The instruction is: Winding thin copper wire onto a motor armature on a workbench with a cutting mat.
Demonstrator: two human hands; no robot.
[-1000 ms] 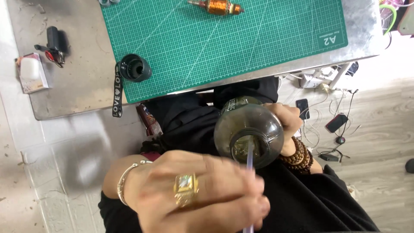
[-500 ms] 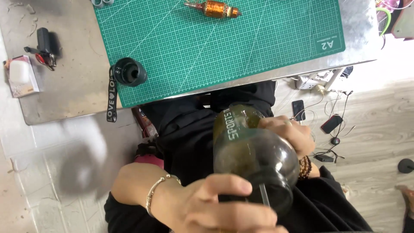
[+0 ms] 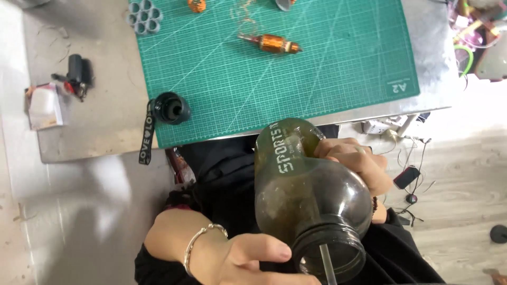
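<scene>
- Head view: the right hand (image 3: 354, 163) wraps the side of the dark green bottle (image 3: 306, 195), held over the lap just below the table (image 3: 105, 121) edge, open mouth tilted up toward the camera.
- The left hand (image 3: 248, 258) sits at the bottle's neck, fingers curled; their grip runs out of frame, so I cannot tell what they clasp.
- A clear straw (image 3: 327, 266) stands in the mouth.
- The black cap (image 3: 170, 108) lies on the green mat (image 3: 274, 63).
- Judgement: steady the bottle with a firm right-hand grip and keep the mouth level.
</scene>
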